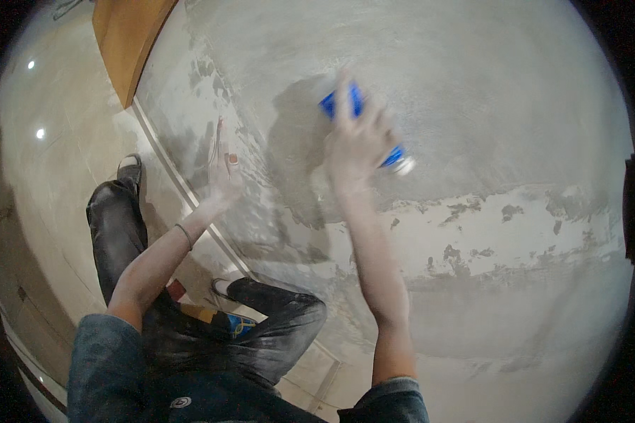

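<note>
My right hand [360, 144] presses a blue block with a pale end [350, 101] against the grey plastered wall [501, 106]. Its fingers spread over the block and hide much of it; motion blurs both, so I cannot make out its exact kind. Lower left, my left hand [226, 180] reaches toward the wall, seen nearly edge-on. The fingers there look stretched out, the thumb apart, with reddish tips. Whether this hand touches the wall I cannot tell. Pale dust coats both hands and forearms.
A wooden panel [130, 46] juts in at the upper left. Along the wall's foot runs a light strip [164, 153], beside a shiny tiled floor [46, 183]. My dusty dark-trousered legs [282, 317] are bent beside the wall. Rough white patches [430, 240] cross the plaster.
</note>
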### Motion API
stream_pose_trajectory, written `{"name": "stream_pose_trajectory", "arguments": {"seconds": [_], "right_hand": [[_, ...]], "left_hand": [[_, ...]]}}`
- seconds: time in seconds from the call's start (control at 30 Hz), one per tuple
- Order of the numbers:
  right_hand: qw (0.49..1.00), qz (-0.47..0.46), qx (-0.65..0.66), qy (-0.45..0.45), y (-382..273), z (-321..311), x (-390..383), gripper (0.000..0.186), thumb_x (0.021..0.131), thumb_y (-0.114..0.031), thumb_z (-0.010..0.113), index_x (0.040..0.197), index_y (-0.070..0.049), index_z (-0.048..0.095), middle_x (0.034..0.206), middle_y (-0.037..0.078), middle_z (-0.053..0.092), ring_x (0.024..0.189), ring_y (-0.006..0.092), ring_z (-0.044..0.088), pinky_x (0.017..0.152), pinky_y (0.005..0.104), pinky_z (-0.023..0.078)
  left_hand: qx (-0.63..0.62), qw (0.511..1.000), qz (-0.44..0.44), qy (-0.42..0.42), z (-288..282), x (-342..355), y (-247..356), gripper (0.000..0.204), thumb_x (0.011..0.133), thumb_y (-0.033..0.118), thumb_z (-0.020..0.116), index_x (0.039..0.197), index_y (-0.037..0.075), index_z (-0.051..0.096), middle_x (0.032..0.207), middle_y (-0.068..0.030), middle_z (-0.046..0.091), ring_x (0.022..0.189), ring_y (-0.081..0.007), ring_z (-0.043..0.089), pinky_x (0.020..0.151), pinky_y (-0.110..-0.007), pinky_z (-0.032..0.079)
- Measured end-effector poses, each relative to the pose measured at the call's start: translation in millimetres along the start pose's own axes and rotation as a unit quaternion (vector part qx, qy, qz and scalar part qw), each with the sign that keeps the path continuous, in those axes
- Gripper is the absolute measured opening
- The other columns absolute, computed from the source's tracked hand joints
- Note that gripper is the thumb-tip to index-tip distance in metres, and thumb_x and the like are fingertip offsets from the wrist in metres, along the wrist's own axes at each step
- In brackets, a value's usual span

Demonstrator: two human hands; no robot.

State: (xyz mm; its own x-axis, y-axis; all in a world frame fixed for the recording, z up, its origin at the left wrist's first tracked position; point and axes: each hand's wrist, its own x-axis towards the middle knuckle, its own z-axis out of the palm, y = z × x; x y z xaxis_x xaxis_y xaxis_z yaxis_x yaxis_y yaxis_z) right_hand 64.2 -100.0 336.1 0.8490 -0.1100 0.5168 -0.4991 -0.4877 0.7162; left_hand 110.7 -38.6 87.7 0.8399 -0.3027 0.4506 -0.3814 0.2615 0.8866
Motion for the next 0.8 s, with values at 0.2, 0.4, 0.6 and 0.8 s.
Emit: {"name": "stream_pose_trajectory", "arguments": {"seconds": [0.2, 0.4, 0.6, 0.8], "right_hand": [[0.979, -0.034, 0.126, -0.159, -75, 54, -124, 0.061, 0.086, -0.011, 0.058, 0.145, -0.022, 0.049, 0.106, 0.011, 0.055, 0.104, 0.0267, 0.053, 0.084, 0.0416, 0.039], [0.952, 0.133, 0.241, -0.135, -50, 6, -110, 0.064, 0.083, -0.009, 0.059, 0.145, -0.022, 0.048, 0.109, 0.011, 0.053, 0.106, 0.0290, 0.051, 0.090, 0.0449, 0.038], [0.955, 0.082, 0.272, -0.092, -36, -8, -114, 0.062, 0.082, -0.016, 0.065, 0.140, -0.006, 0.048, 0.114, 0.013, 0.052, 0.108, 0.0309, 0.050, 0.095, 0.0477, 0.036], [0.891, 0.002, 0.447, -0.080, 2, -33, -104, 0.084, 0.073, -0.018, 0.076, 0.145, 0.001, 0.038, 0.132, 0.021, 0.047, 0.122, 0.0367, 0.045, 0.102, 0.0500, 0.034]], "left_hand": [[-0.009, 0.995, -0.094, -0.023, 13, -21, 6, 0.065, 0.106, 0.035, 0.030, 0.153, -0.005, 0.014, 0.158, -0.0265, 0.021, 0.147, -0.0430, 0.019, 0.121, -0.047, 0.015], [-0.226, 0.938, -0.257, -0.059, 25, -23, 96, 0.072, 0.105, 0.042, 0.041, 0.147, -0.013, 0.020, 0.148, -0.0319, 0.034, 0.142, -0.0352, 0.031, 0.117, -0.042, 0.024], [-0.355, 0.892, -0.260, -0.103, 31, -2, 132, 0.070, 0.098, 0.044, 0.060, 0.130, -0.012, 0.035, 0.125, -0.0201, 0.053, 0.111, -0.0208, 0.056, 0.094, -0.034, 0.047], [-0.211, 0.922, -0.324, -0.012, 20, 47, 174, 0.064, 0.093, 0.042, 0.068, 0.128, -0.003, 0.041, 0.116, -0.0097, 0.055, 0.103, -0.0135, 0.056, 0.086, -0.029, 0.049]]}}
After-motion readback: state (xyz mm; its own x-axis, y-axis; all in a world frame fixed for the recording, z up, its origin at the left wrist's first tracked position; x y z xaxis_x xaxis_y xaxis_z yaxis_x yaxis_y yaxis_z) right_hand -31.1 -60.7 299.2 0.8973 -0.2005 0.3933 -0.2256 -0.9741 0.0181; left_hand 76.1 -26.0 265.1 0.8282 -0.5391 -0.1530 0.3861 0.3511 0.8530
